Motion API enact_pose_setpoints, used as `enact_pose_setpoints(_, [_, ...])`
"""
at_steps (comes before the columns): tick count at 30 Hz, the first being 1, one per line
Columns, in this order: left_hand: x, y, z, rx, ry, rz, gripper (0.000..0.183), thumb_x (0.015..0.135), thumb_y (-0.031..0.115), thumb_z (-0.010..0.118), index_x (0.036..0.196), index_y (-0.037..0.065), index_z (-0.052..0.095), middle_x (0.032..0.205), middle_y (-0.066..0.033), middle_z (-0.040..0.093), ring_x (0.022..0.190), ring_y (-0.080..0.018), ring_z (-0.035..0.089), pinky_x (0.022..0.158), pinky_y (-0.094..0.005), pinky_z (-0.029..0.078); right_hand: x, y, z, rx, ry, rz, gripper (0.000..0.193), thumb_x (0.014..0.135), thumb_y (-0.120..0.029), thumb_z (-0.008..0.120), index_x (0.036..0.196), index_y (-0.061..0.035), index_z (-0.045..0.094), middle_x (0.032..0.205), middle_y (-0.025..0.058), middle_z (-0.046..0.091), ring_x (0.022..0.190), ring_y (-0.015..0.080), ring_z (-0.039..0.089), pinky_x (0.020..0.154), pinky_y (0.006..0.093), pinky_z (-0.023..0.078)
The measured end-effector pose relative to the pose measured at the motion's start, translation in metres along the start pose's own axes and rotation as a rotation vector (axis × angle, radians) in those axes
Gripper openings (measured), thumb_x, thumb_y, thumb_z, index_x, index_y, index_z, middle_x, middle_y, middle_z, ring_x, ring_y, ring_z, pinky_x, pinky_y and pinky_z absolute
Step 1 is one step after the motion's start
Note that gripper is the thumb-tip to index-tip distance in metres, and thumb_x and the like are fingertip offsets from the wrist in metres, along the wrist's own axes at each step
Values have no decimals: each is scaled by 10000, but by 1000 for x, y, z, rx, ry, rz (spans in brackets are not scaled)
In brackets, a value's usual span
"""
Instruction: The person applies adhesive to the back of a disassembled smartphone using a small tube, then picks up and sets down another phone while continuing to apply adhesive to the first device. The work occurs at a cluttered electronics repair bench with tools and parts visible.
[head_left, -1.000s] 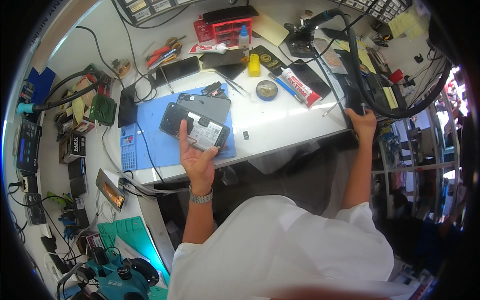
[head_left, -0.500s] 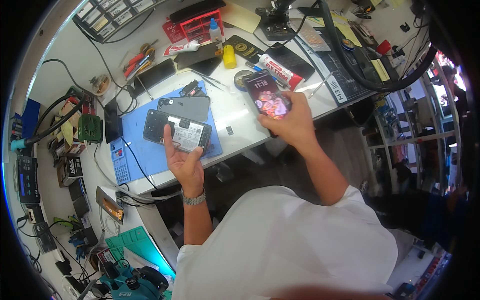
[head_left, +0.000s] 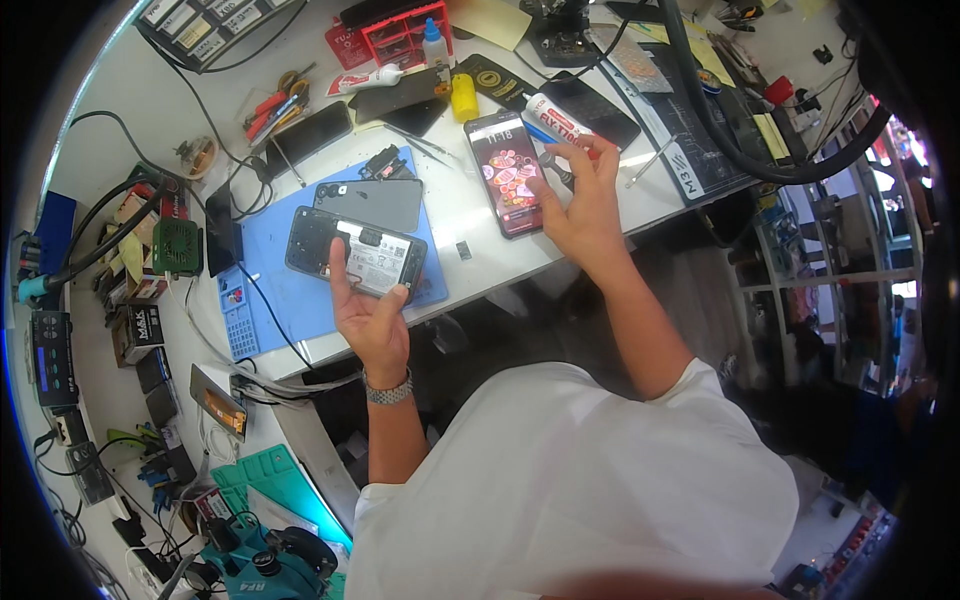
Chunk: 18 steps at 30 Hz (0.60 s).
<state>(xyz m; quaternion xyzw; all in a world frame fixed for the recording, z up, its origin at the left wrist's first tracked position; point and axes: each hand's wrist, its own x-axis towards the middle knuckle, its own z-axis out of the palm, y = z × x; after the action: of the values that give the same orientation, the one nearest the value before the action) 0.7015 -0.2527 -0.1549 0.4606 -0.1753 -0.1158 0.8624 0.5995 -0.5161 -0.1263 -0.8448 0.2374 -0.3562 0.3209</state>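
Handling set: one opened phone is sitting in the left hand; one lit phone is lying to the right of that grip, on the white bench.
Back cover: one grey back cover is lying just beyond the left grip, partly under the opened phone.
Blue mat: one blue mat is extending below the opened phone and to the left of the grip.
Small chip: one small dark chip is lying between the two hands.
Tubes: two are lying beyond the hands, one red-and-white tube beyond the left grip and one glue tube just beyond the right hand.
Bottles: two are standing or lying between these tubes, one yellow bottle and one blue-capped bottle.
Left grip: clamping on the opened phone's near edge; the index finger is extending over the phone, the thumb is pressing near its right corner, and the other fingers are staying out of sight.
Right grip: fingers are standing apart, the thumb is pointing at the lit phone's right edge; contact cannot be told.
Change, lit phone: compared with half a second ago, it is lying beside the right hand instead of being gripped.
Change, opened phone: none is showing; the left hand is keeping its hold.
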Motion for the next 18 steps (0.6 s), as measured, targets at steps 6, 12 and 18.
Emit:
enact_pose_setpoints(6, [3, -3, 0, 1, 13, 11, 965, 810, -239, 609, 1684, 14, 289, 1559, -223, 513, 1352, -318, 611, 1105, -469, 570, 3, 13, -15, -39, -325, -127, 241, 849, 16, 781, 1081, -45, 759, 1616, 242, 388, 1222, 375, 497, 1071, 419, 462])
enact_pose_setpoints(12, [3, -1, 1, -24, -3, 37, 1042, 804, -238, 628, 1714, 58, 214, 1565, -221, 501, 1325, -331, 628, 1048, -490, 608, 15, 17, -1, -58, -269, -129, 367, 898, 5, 743, 1248, -97, 781, 1659, 241, 345, 1260, 374, 480, 1100, 427, 447])
enact_pose_setpoints(18, [3, 0, 2, -18, -7, 35, 1045, 816, -232, 619, 1720, 72, 193, 1560, -223, 501, 1315, -340, 633, 1004, -516, 630, 16, 22, -7, 33, -259, -32, 322, 928, -19, 731, 1239, -82, 782, 1661, 229, 351, 1268, 353, 486, 1122, 422, 445])
